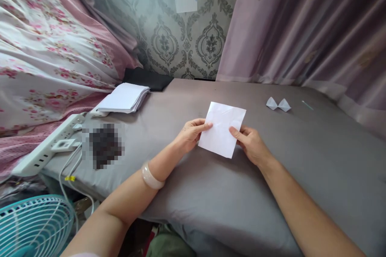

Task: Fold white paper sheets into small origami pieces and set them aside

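A white, roughly square sheet of paper (221,132) is held up above the grey-covered table, tilted a little, with faint creases on its face. My left hand (193,133) pinches its left edge, thumb on top and fingers behind. On the opposite edge my right hand (250,142) grips it the same way. Both sets of fingertips are hidden under the sheet. Farther back on the right lie two small folded white paper shapes (278,105), side by side.
At the back left sits a stack of white paper (123,97) beside a black flat item (149,79). A white power strip (48,144) with plugs and cables runs along the left edge. A blurred dark object (105,145) lies nearby. Below is a turquoise fan (36,225); a thin stick (307,105) lies right.
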The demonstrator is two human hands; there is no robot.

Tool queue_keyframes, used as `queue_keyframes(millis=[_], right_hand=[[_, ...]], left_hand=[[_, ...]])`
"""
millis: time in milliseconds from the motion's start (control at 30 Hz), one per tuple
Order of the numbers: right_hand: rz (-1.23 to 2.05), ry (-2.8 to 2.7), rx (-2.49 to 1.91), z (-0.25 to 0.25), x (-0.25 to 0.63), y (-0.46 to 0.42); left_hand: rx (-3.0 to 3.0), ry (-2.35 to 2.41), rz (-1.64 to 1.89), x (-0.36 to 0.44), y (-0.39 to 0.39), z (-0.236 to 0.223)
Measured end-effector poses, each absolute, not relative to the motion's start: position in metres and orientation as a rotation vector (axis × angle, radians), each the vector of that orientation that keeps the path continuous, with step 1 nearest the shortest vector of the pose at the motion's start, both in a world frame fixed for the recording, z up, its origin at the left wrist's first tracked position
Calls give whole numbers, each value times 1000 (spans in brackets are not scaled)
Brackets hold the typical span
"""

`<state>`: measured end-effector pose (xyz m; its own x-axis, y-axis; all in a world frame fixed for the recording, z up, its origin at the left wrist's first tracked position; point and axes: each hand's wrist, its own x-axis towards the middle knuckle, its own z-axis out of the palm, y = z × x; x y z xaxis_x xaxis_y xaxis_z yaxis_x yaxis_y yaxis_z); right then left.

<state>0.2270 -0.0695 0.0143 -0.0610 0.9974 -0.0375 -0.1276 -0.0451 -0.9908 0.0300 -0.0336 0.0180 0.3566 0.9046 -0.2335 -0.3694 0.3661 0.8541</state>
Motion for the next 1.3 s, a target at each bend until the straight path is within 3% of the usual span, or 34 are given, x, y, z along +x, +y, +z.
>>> queue_keyframes(millis=[300,367,500,567,667,900,1133,1300], right_hand=[[1321,-1150,-1231,15,230,-72],[1125,-1325,-1209,19,233,-73],[372,-1764,-1112,25,239,-74],[77,-1916,-1064,21,242,-73],[-110,-2072,-1104,10,245,-69],[79,-2338,-1381,-15,249,-64],[427,-2007,-1687,-13,248,-63],[431,-1757,-1838,-15,241,-57]], left_hand=[[1125,878,906,23,-33,15],[1362,860,1046,22,-33,16],[2058,815,1362,16,-33,15],[2360,805,1376,12,-32,10],[2687,825,1211,9,-27,0],[2715,972,644,10,-17,-16],[2181,1256,721,15,-15,-18],[1980,1469,686,23,-15,-12]])
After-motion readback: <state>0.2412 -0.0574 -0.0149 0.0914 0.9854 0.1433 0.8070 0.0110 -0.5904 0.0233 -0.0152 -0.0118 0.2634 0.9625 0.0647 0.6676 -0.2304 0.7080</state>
